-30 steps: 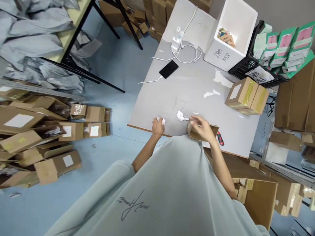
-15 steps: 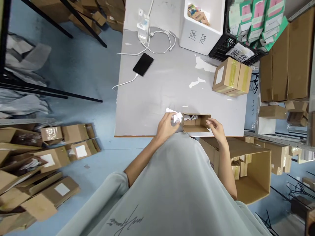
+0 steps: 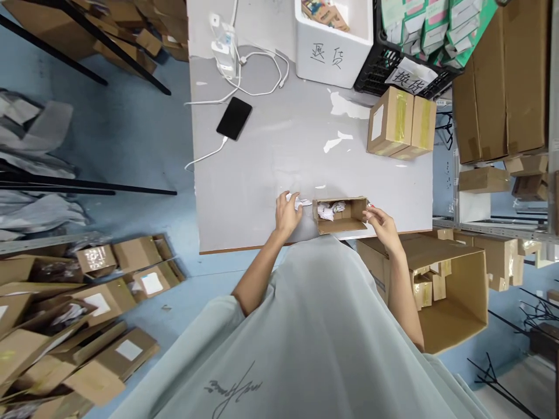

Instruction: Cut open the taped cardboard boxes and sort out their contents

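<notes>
A small open box [image 3: 351, 220] sat on the table [image 3: 257, 174], crumpled paper [image 3: 325, 211] bunched inside its left end. Just left of the box, the person's left hand [image 3: 288, 216] curled over a loose white scrap [image 3: 300, 202]; at the box's right end, the right hand [image 3: 385, 227] had bent fingers. I couldn't tell whether either hand had closed firmly on anything. Padding the box seemed the step in hand; the next move called, I'd judge, for a clean pinch on that scrap.

Before you stands a grey table [image 3: 271, 154], a small open carton [image 3: 349, 225] at its near edge. Beyond that carton, you have a black phone [image 3: 234, 118] and white charger [image 3: 224, 56] leftward, a white bin [image 3: 329, 68] straight behind, two taped boxes [image 3: 396, 125] rightward.
</notes>
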{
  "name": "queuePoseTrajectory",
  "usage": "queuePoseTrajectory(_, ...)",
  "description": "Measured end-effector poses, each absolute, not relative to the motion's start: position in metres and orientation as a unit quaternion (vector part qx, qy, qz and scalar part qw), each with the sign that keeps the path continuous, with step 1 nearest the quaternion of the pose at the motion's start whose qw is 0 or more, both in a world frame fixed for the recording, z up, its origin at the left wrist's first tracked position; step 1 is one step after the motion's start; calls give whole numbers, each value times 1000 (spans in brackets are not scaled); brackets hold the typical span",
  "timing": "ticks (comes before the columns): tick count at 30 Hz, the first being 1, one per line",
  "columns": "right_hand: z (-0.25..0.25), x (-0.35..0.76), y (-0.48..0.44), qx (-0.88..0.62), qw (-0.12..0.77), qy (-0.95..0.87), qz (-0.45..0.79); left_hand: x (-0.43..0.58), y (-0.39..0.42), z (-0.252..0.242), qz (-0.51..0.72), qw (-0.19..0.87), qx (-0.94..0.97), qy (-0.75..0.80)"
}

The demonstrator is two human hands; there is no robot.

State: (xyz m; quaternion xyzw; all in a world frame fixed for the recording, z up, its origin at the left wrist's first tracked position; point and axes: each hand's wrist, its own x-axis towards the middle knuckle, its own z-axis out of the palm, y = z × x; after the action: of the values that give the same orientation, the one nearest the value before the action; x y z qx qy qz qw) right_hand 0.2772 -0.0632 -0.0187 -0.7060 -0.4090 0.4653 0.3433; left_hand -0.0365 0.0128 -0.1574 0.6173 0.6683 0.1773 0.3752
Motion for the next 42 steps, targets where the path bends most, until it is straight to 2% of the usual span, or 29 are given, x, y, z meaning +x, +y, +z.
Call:
queuePoseTrajectory(4, -20, 278, -62, -697, 345, -407, 480, -36, 18, -196, 58, 376, 663, 645)
queuePoseTrajectory(9, -19, 291, -61, -692, 363, -406, 474, -37, 6, -207, 26, 361, 668, 650)
queuePoseTrajectory(13, -18, 306, -62, -684, 370, -407, 479, -40, -2, -180, 119, 349, 626, 687)
queuePoseTrajectory(17, -26, 319, -58, -680, 366, -399, 494, -31, -18, -118, 312, 331, 612, 646)
queuePoseTrajectory(19, -34, 323, -55, -673, 370, -396, 503, -18, -31, -85, 351, 308, 651, 598)
queuePoseTrajectory(23, -52, 322, -49, -647, 389, -391, 526, 20, -49, -58, 325, 318, 712, 535)
queuePoseTrajectory(30, -78, 323, -56, -615, 408, -385, 554, 52, -49, -90, 217, 373, 708, 559)
queuePoseTrajectory(35, -112, 338, -70, -621, 418, -337, 572, 30, -48, -104, 287, 339, 608, 658)
queuePoseTrajectory(39, -147, 349, -71, -647, 387, -288, 590, 15, -41, -125, 294, 473, 359, 749)
queuePoseTrajectory(42, -168, 358, -66, -657, 350, -262, 615, 11, -37, -142, 269, 557, 222, 754)
